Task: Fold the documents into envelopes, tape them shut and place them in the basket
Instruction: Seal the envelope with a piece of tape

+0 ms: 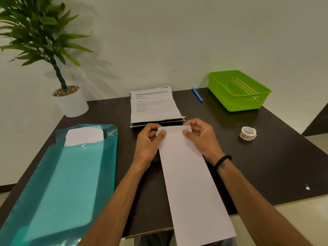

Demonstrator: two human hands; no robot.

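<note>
Soft, dim indoor light falls from the upper left. The potted plant [44,38] casts a faint shadow across the wall [195,32]. Wide-angle distortion bends the table [266,166] edges; leaves at the frame's corner blur slightly.

Office desk: documents [153,105], folder [58,183] (pen [197,94] too).

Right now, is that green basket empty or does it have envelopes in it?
Empty, as far as shows: the green basket has only its bare perforated floor visible, no envelopes.
</note>
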